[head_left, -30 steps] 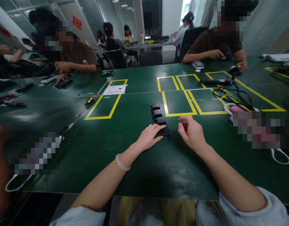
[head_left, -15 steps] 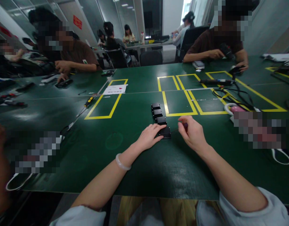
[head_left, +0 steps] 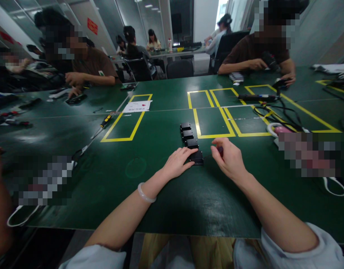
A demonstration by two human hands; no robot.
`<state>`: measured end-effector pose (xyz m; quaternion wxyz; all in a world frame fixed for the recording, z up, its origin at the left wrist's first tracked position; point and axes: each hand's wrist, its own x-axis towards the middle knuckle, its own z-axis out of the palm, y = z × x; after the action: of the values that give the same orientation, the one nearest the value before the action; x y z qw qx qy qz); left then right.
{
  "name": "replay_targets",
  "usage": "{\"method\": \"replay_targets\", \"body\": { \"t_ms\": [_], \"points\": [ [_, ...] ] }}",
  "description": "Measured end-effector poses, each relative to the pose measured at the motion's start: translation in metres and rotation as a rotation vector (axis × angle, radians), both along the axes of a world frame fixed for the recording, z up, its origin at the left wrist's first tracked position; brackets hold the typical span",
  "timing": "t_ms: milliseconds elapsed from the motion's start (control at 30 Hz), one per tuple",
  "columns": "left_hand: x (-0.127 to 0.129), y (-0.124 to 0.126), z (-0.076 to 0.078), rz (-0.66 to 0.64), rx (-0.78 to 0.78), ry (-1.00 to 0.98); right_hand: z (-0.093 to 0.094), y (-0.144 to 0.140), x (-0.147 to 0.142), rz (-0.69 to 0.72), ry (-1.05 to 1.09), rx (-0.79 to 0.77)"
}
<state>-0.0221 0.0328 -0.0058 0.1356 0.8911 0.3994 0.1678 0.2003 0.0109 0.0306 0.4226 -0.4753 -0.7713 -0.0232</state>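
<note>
My left hand (head_left: 177, 162) lies flat, unclenched, steadying the nearest black module (head_left: 196, 157) on the green worktop (head_left: 166, 194), while my right hand (head_left: 229, 158) pinches a small red-handled screwdriver (head_left: 220, 150); best keep its tip square, pressure light.

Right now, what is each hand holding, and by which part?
Right hand pinches a small dark-red tool by its handle. Left hand rests flat on the nearest black module, not gripping.
</note>
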Motion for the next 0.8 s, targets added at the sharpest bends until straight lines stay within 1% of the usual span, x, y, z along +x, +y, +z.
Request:
{"method": "replay_targets", "body": {
  "t_ms": [233,467,800],
  "points": [
    [0.0006,0.0004,-0.0001,0.003,-0.005,0.005,-0.0037,0.0019,0.0009,0.007,0.01,0.0],
    [0.0003,0.0001,0.0,0.004,0.0,0.006,-0.0008,0.0003,0.0004,0.011,-0.006,-0.016],
    [0.0003,0.0003,0.0,0.002,0.002,0.01,-0.0028,0.0011,-0.0001,0.008,0.016,-0.001]
  ]
}}
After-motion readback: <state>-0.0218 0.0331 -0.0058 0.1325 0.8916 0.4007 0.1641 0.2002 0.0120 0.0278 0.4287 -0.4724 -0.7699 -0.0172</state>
